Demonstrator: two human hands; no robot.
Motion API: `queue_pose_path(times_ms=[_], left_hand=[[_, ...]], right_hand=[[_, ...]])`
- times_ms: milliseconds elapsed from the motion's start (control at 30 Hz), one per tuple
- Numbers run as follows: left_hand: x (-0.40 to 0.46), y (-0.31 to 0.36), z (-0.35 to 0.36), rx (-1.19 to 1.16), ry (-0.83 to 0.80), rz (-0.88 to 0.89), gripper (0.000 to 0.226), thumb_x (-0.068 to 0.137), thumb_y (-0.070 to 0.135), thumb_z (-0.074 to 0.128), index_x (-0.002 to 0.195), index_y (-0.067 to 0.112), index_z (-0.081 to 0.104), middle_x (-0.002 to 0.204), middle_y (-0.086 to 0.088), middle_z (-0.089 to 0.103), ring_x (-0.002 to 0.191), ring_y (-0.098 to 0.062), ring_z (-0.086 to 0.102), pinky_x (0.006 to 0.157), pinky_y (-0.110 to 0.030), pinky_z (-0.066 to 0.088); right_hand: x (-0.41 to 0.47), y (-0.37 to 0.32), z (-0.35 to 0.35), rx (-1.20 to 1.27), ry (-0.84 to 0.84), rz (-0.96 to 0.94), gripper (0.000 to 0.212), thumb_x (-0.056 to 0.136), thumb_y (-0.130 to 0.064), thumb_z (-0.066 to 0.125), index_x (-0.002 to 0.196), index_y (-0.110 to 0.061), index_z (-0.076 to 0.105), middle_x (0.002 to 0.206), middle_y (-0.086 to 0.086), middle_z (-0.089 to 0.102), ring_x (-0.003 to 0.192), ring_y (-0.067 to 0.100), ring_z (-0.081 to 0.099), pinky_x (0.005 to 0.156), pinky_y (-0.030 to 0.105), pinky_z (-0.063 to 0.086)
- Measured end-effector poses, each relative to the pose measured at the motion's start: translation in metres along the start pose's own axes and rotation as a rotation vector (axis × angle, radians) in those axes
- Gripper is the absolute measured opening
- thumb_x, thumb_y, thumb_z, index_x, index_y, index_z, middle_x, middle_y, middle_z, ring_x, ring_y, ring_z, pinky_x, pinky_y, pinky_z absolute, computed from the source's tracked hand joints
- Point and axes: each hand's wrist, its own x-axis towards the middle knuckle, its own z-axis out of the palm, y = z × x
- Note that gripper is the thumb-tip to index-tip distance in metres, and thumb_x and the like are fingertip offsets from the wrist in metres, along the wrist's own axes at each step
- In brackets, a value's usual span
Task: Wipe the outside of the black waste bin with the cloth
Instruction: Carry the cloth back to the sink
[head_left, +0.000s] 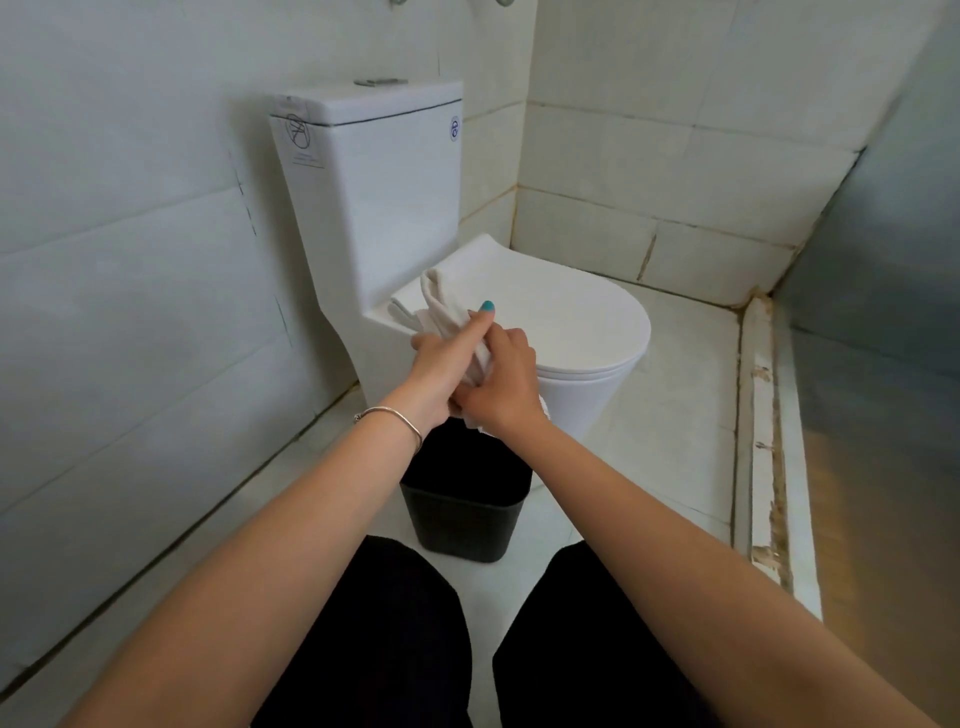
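1. Pale tiled walls (130, 260) and a light tiled floor (665, 441) enclosed a narrow bathroom, with a white ceramic toilet (374, 208), lid closed, standing in the corner.

2. A small black plastic waste bin with a textured wall (460, 525) stood upright on the floor just in front of the toilet base, between the person's dark-trousered knees (374, 639) and directly below both hands.

3. Both hands were raised above the bin's open mouth, working a crumpled white cloth (441, 304). The left hand (441, 364), with a thin silver bangle (395, 421) at the wrist and a teal-painted nail, held the cloth's upper bunch; the right hand (506, 379) was curled round its lower part. Neither hand touched the bin.

4. Wiping seemed not yet begun; the cloth looked as if it was being gathered or folded.

5. Risks, as I judged them:
- A loose tail of cloth hung near the bin's opening, so it could drop inside and pick up dirt.
- The bin looked light and nothing steadied it; a firm one-handed stroke could slide or tip it against the toilet.
- The side facing the toilet was hidden and tightly placed, so it could easily be missed unless the bin were turned.
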Motion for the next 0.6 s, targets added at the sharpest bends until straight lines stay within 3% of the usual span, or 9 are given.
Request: queue_pose_path(times_ms=[200,367,500,600], left_hand=[[0.073,0.011,0.000,0.069,-0.001,0.103,0.066,0.073,0.053,0.064,0.122,0.014,0.044,0.101,-0.012,0.072,0.086,-0.024,0.073,0.084,-0.043,0.059],[0.134,0.025,0.003,0.015,-0.055,0.116,0.038,0.094,0.031,0.054,0.125,0.010,0.051,0.104,-0.012,0.070,0.086,-0.020,0.072,0.066,-0.029,0.055],[0.165,0.047,0.010,-0.077,-0.056,0.119,0.032,0.090,0.025,0.053,0.118,0.012,0.060,0.107,-0.014,0.072,0.097,-0.031,0.071,0.082,-0.043,0.057],[0.170,0.061,0.017,-0.141,-0.094,0.012,0.043,0.083,0.030,0.055,0.121,0.009,0.056,0.111,-0.026,0.068,0.100,-0.044,0.068,0.089,-0.060,0.052]], right_hand=[[0.049,0.021,0.013,0.176,-0.040,-0.014,0.080,0.072,-0.032,0.079,0.142,-0.038,0.042,0.116,-0.003,0.038,0.117,0.017,0.041,0.100,0.035,0.045],[0.104,0.031,0.020,0.228,-0.032,-0.038,0.090,0.064,-0.049,0.065,0.147,-0.036,0.035,0.118,-0.005,0.040,0.120,0.016,0.041,0.101,0.031,0.042],[0.141,0.029,0.014,0.399,0.030,0.027,0.082,0.072,-0.038,0.064,0.148,-0.033,0.032,0.121,-0.019,0.045,0.115,0.015,0.048,0.092,0.041,0.051],[0.160,0.021,0.001,0.512,0.054,0.147,0.070,0.075,-0.034,0.063,0.141,-0.031,0.041,0.121,-0.015,0.053,0.102,0.010,0.052,0.085,0.033,0.052]])
